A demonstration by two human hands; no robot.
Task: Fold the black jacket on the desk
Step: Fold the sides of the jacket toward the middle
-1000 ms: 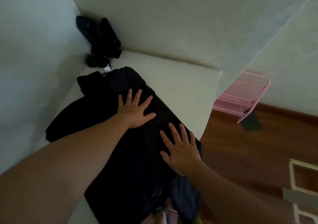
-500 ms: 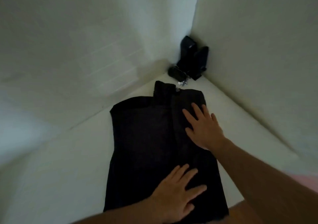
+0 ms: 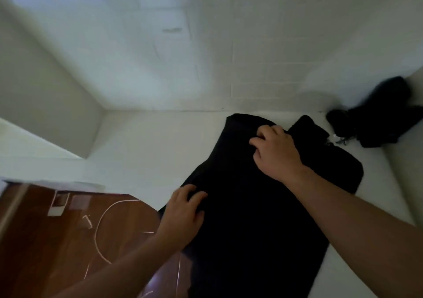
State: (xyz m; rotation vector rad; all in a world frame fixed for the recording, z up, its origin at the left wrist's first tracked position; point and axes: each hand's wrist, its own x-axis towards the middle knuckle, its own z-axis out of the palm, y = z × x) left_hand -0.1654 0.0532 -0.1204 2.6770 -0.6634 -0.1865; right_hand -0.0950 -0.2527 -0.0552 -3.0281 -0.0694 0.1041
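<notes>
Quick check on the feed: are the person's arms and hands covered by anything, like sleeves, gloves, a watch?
Nothing worn that shows. The left hand and right hand are bare, with no gloves, rings or watch visible. Both forearms are bare up to the frame edge; no sleeve shows.

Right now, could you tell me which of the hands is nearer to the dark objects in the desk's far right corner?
The right hand, gripping the black jacket near its collar, is closer to the dark objects. The left hand is at the jacket's near left edge.

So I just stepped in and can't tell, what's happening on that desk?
A person is folding a black jacket spread on the white desk. The right hand bunches fabric near the collar end; the left hand curls on the jacket's edge nearer the body. Dark items sit in the far corner.
</notes>
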